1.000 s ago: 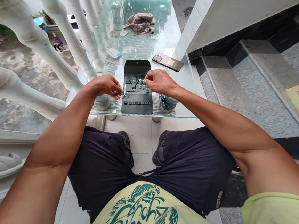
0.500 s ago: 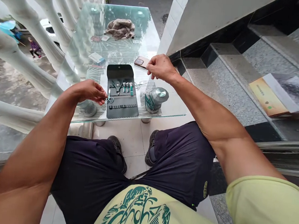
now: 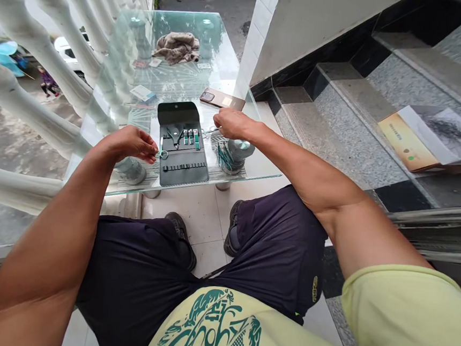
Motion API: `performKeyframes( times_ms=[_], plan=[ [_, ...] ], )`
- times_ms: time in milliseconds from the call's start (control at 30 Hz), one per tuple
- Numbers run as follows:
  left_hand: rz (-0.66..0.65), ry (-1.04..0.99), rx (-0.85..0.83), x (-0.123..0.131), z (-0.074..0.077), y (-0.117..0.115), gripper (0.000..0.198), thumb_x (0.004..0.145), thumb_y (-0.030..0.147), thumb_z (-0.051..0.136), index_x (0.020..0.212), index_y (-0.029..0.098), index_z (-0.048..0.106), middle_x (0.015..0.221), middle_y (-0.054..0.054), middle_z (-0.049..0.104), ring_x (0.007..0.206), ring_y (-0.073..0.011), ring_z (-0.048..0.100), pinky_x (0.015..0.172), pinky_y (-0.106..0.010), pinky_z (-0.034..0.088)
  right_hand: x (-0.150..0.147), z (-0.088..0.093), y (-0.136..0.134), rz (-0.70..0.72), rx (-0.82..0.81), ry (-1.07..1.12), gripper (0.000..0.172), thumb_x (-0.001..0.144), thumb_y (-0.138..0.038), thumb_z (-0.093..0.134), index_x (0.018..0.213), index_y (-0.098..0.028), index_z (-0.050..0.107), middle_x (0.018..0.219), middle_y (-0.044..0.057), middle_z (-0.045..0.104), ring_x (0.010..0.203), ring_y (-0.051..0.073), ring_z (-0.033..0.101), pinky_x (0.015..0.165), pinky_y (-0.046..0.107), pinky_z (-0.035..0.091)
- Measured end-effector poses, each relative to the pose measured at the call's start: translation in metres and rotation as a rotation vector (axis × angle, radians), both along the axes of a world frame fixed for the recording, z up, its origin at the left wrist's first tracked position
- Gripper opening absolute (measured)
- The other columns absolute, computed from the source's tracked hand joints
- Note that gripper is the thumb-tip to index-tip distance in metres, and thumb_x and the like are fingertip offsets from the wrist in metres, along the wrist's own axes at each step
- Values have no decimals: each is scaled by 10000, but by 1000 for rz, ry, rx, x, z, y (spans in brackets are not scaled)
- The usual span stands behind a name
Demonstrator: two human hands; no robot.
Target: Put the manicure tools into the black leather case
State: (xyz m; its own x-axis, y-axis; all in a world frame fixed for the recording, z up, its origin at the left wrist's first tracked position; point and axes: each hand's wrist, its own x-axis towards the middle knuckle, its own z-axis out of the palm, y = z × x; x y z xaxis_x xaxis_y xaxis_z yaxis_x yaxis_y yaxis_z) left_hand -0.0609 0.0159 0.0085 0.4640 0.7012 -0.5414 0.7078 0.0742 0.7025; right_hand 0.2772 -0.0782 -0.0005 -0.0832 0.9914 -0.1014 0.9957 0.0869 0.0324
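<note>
My left hand (image 3: pixel 139 144) pinches a small pair of scissors (image 3: pixel 163 152) by one finger loop, over the left edge of an open black grooming case (image 3: pixel 184 175). Strapped inside the case are green-handled nippers (image 3: pixel 176 136) and several nail clippers (image 3: pixel 191 137). My right hand (image 3: pixel 235 124) is closed, fingers bent downward, just right of the case. Beneath its fingertips a shiny metal tool (image 3: pixel 207 133) lies on the glass; whether they grip it is hidden. Close to the right wrist, a clear jar holds several thin green tools (image 3: pixel 224 156).
The glass table (image 3: pixel 255 170) carries a phone (image 3: pixel 223 99) behind my right hand, a crumpled brown cloth (image 3: pixel 179 48) and a small white-and-blue packet (image 3: pixel 143 93). White balusters (image 3: pixel 67 72) line the left. Stone steps (image 3: pixel 332 117) rise at right, with an opened box (image 3: pixel 413 138).
My right hand has moved down, from beside the phone to over the metal tool. The phone now shows fully. My left hand still holds the scissors at the case; the view has shifted slightly.
</note>
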Motion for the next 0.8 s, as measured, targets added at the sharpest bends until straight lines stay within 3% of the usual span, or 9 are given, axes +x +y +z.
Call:
performKeyframes(
  times_ms=[267, 433, 800],
  plan=[
    [31, 20, 58, 4, 3, -11, 254, 639, 225, 1026, 741, 204, 795, 753, -79, 805, 949, -329, 871, 973, -461, 697, 7, -7, 1, 13, 10, 9, 294, 1042, -122, 645, 1224, -119, 876, 1258, 222, 800, 1129, 327, 714, 935, 402, 514],
    [12, 4, 71, 4, 3, -13, 210, 677, 173, 992, 718, 205, 788, 728, -67, 802, 830, -280, 853, 930, -436, 696, 7, -8, -1, 8, 6, 30, 282, 1066, -154, 659, 1240, -110, 876, 1292, 227, 786, 1178, 337, 719, 961, 405, 510],
    [-64, 10, 30, 0, 6, -12, 244, 639, 257, 1029, 751, 224, 814, 768, -46, 823, 873, -275, 859, 938, -398, 688, 6, -11, -3, 8, 10, 9, 300, 1094, -199, 644, 1282, -107, 860, 1329, 240, 761, 1208, 352, 712, 983, 406, 501]
  ],
)
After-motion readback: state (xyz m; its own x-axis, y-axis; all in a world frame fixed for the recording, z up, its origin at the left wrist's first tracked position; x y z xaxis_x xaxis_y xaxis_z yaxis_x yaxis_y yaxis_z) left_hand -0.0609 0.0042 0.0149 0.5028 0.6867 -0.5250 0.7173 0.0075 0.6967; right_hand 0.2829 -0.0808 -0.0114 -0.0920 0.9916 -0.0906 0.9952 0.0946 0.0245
